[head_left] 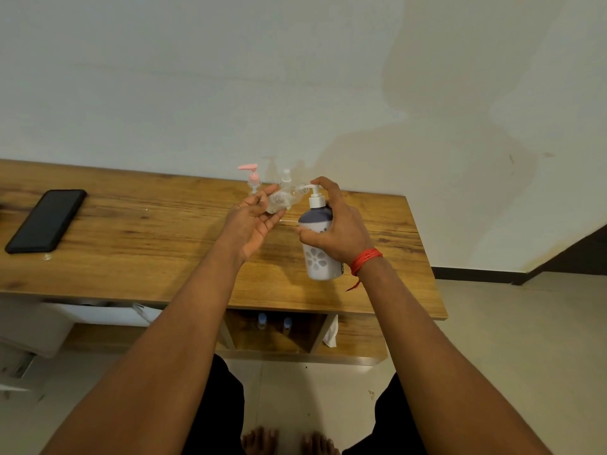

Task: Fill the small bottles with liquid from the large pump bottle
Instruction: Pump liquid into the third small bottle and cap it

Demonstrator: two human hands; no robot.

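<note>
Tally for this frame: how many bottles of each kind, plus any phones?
Large pump bottle, gripped by the right hand: 1
Small bottles: 3 (held bottle in the left hand, pink-pump bottle, clear-top bottle)
Blue-capped bottles under the table: 2
Phone: 1
Total: 7

The white, grey-topped large pump bottle [317, 257] is held nearly upright in the right hand [341, 228]. A clear small bottle [282, 198] lies tilted in the left hand [253, 221], mouth at the nozzle. Just beyond that hand stand a pink-pump bottle [253, 178] and a clear-capped bottle [286, 177].
</note>
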